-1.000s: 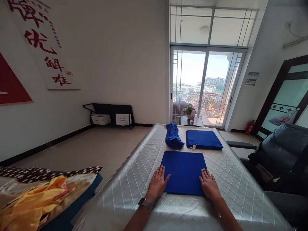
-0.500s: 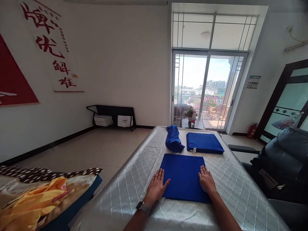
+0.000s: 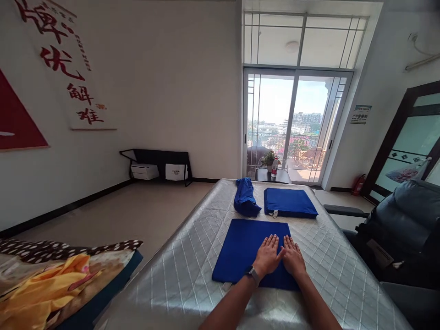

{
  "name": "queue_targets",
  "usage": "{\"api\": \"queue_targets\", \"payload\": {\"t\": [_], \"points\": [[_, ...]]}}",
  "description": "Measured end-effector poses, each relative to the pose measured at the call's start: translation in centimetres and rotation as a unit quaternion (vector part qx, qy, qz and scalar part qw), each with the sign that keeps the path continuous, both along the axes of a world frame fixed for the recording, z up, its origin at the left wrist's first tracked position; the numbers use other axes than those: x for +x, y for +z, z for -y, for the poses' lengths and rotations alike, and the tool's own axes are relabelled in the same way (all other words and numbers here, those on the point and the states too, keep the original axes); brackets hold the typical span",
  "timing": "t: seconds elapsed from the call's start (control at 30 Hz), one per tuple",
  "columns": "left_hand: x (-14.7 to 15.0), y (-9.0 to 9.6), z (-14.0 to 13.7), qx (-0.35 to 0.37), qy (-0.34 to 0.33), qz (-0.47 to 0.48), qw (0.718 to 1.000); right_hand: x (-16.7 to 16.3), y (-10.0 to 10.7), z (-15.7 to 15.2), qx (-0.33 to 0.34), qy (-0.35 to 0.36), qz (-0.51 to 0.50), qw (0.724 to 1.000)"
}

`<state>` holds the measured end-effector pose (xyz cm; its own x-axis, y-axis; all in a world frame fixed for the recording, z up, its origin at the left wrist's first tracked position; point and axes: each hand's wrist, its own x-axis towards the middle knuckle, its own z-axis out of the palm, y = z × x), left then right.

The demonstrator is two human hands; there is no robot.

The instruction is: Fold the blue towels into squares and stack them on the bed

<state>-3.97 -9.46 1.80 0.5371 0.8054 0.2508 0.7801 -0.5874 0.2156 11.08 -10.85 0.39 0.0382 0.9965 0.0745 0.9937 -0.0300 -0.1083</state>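
A folded blue cloth (image 3: 237,252) lies flat on the silver quilted table cover (image 3: 178,270). My left hand (image 3: 268,257) rests on its right half, palm down with the fingers straight. Beside it, my right hand (image 3: 293,257) lies flat at the cloth's right edge, the two thumbs close together. Neither hand grips anything. Beyond the cloth are a stack of folded blue cloth (image 3: 290,201), with a white tag at its front edge, and a crumpled blue cloth (image 3: 246,197) to the left of that stack.
Yellow fabric (image 3: 51,284) lies on a bed-like surface at lower left. A dark padded chair (image 3: 405,229) stands at the right. Behind the table, a small table holds a plant (image 3: 269,159) and a bottle (image 3: 274,167), before a sliding glass door (image 3: 270,114).
My left hand has slid right across the cloth, from its left edge to beside my right hand. My right hand has stayed near the right edge.
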Motion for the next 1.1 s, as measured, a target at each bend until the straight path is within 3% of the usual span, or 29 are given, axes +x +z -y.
{"api": "queue_targets", "payload": {"t": [0.07,0.17,0.43,0.53,0.83,1.1], "points": [[0.8,-0.6,-0.2,-0.012,0.001,0.011,1.0,0.1,-0.1,-0.1,-0.001,0.003,0.002,1.0],[-0.8,-1.4,-1.1,-0.02,0.032,0.017,0.999,0.2,-0.3,-0.4,0.0,0.002,0.002,1.0],[-13.7,-2.7,-5.0,0.002,0.192,-0.023,0.981,0.2,-0.7,-0.8,-0.008,-0.011,-0.004,1.0],[-17.0,-3.7,-5.8,-0.005,0.226,-0.035,0.973,0.2,-0.8,-0.8,-0.009,-0.018,-0.006,1.0],[-17.7,-4.9,-6.0,0.005,0.23,-0.012,0.973,-0.1,-0.3,-0.6,-0.029,-0.023,0.02,0.999],[-17.8,-5.0,-6.1,0.022,0.234,-0.007,0.972,-0.1,2.3,-2.6,-0.053,-0.011,0.028,0.998]]}}
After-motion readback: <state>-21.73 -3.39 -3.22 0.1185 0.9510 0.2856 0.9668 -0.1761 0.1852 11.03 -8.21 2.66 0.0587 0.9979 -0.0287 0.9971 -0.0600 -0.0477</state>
